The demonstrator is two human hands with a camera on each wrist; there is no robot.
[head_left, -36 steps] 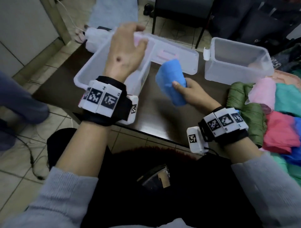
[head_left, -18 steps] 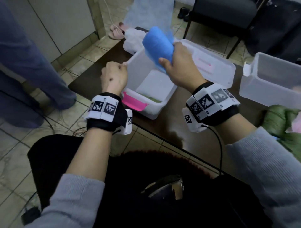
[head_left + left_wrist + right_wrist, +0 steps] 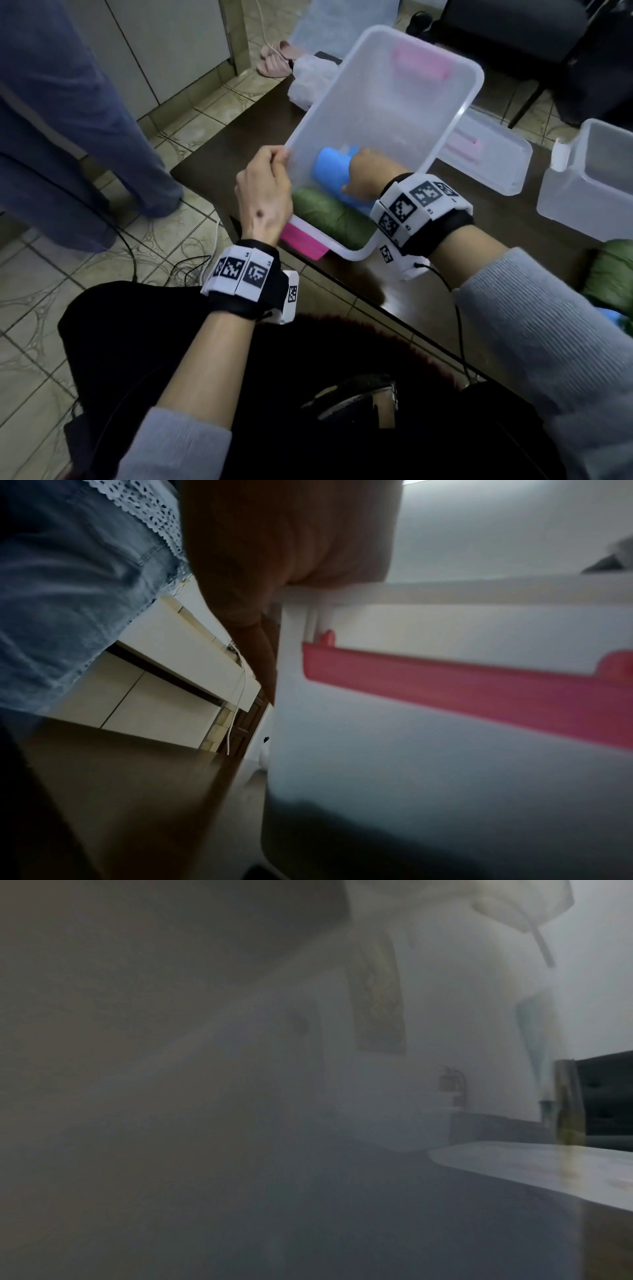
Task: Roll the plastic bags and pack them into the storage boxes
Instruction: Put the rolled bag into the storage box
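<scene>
While the left hand is gripping the left rim of the clear storage box, fingers curled over its edge, the box is tilting up off the dark table, its far end raised toward 12 o'clock and its near end resting by the table edge. From the left wrist view, the same hand is showing as a dark shape clamped over the box rim, with the pink latch just below it on the box wall. The right hand is reaching inside the box, fingers wrapped around the blue rolled bag and holding it against the box floor. At 7 o'clock from the blue roll, a green rolled bag is lying in the near end of the box, touching the blue one. At 3 o'clock from the held box, its clear lid is lying flat on the table, and farther toward 3 o'clock a second clear box is standing upright. At 4 o'clock, by the frame edge, another green bag is waiting on the table. A person in blue trousers is standing at 10 o'clock on the tiled floor. The right wrist view is showing only blurred haze, so the fingers cannot be made out there.
</scene>
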